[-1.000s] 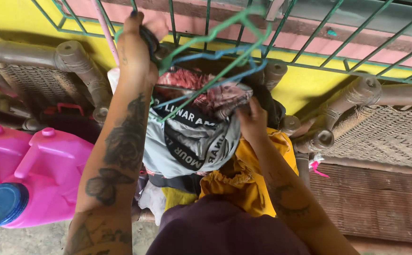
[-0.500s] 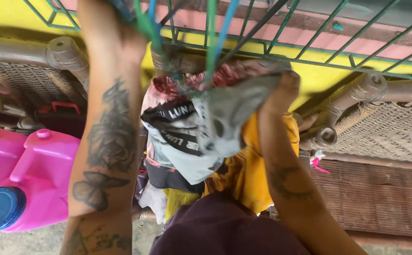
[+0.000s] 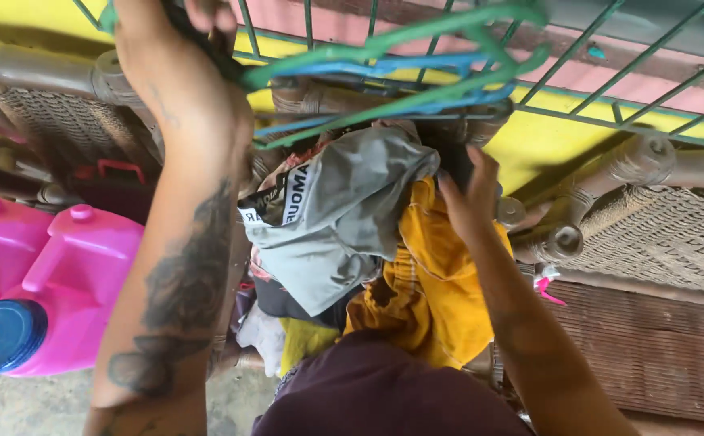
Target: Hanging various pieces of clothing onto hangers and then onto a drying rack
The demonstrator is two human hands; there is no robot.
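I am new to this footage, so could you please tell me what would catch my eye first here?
The left hand at the top grips a bunch of green and blue hangers against the green grille. Below them at centre hang a grey garment and a yellow garment, with the right hand on the yellow one. At the lower left stand bright pink jugs.

Left hand point(image 3: 194, 32) up high, gripping green and blue hangers point(image 3: 416, 69); right hand point(image 3: 469, 198) down on the yellow garment point(image 3: 436, 282), grey garment point(image 3: 344, 218) draped beside it, pink jugs point(image 3: 53, 282) left.
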